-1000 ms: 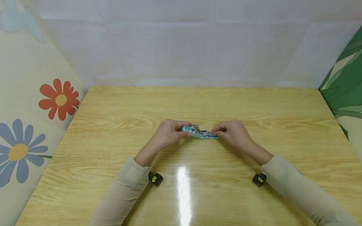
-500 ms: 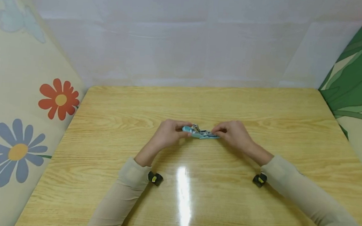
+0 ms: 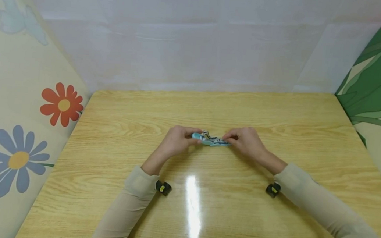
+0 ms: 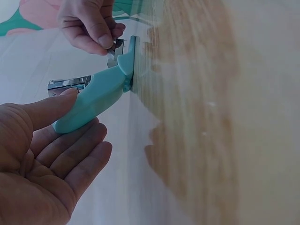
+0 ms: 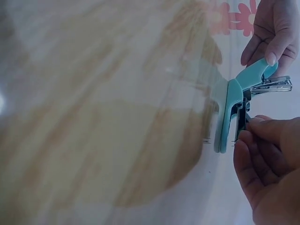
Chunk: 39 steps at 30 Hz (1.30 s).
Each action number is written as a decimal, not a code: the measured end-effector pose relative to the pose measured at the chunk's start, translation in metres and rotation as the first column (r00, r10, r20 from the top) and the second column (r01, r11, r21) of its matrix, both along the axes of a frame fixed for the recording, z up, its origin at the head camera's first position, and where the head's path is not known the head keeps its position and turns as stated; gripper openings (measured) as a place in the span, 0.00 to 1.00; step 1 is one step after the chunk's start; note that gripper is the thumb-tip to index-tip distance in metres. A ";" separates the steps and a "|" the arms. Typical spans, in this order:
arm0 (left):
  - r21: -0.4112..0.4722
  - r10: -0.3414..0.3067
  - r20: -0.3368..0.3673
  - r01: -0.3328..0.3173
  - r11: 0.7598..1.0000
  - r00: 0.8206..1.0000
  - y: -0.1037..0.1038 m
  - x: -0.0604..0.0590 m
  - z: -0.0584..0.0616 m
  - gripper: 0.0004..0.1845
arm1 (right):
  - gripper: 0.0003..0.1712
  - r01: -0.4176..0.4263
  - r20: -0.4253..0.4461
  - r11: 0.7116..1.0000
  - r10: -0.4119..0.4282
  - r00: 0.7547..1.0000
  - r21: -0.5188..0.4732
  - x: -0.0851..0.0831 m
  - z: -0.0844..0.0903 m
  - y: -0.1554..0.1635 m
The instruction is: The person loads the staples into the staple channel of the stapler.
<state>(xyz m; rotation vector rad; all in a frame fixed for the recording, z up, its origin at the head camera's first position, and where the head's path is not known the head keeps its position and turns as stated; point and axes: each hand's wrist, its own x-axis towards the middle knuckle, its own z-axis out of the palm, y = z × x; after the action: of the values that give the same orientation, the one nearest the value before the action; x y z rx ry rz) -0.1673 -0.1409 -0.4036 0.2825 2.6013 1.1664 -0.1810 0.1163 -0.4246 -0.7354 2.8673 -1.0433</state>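
Observation:
A teal stapler [image 3: 206, 142] stands opened out over the table, its top cover swung up from the base. My left hand [image 3: 177, 140] grips the raised cover between thumb and fingers, as the left wrist view shows. The stapler's metal magazine parts [image 5: 272, 85] stick out beside the cover. At the base end, my right hand [image 3: 244, 140] pinches a small silver strip [image 4: 111, 50] at the metal channel, mostly hidden by the fingertips. In the right wrist view, the base [image 5: 227, 123] lies along the glossy tabletop, with my right thumb and forefinger close beside it.
The wood-grain table [image 3: 127, 122] has a shiny surface that reflects light and the stapler. A white sheet [image 3: 182, 52] hangs behind it, and flower-patterned panels [image 3: 23, 92] flank both sides. Small black devices [image 3: 163, 188] are strapped at the wrists.

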 end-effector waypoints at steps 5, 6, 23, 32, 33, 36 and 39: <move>-0.008 -0.005 -0.001 0.005 1.000 1.000 -0.001 -0.001 0.000 0.21 | 0.04 -0.010 0.002 1.000 0.010 1.000 0.019 -0.001 0.001 -0.001; -0.009 -0.004 0.000 0.004 1.000 1.000 0.000 0.000 0.000 0.21 | 0.04 -0.016 0.005 1.000 0.016 1.000 0.020 -0.001 0.002 -0.001; -0.004 -0.002 0.010 0.002 1.000 1.000 0.000 0.002 0.002 0.20 | 0.07 -0.025 -0.016 0.993 0.027 1.000 0.111 0.003 0.010 0.003; 0.007 0.003 0.021 -0.003 1.000 1.000 -0.001 0.002 0.002 0.20 | 0.11 0.133 0.190 0.991 -0.132 0.973 0.011 -0.007 0.010 0.027; 0.007 0.004 0.022 -0.004 1.000 1.000 -0.001 0.001 0.002 0.20 | 0.12 0.145 0.209 0.989 -0.143 0.967 0.005 -0.009 0.010 0.030; 0.008 0.001 0.026 -0.002 1.000 1.000 -0.003 0.001 0.002 0.21 | 0.14 0.175 0.265 0.984 -0.163 0.950 -0.019 -0.012 0.009 0.038; 0.007 -0.008 0.021 0.008 1.000 1.000 -0.005 0.001 0.002 0.22 | 0.16 0.190 0.311 0.981 -0.171 0.935 -0.033 -0.015 0.006 0.045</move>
<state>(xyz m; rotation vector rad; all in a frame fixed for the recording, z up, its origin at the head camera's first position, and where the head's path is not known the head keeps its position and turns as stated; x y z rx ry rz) -0.1659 -0.1461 -0.4017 0.2805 2.5759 1.1689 -0.1963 0.1613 -0.4182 -0.2798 2.6780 -1.1542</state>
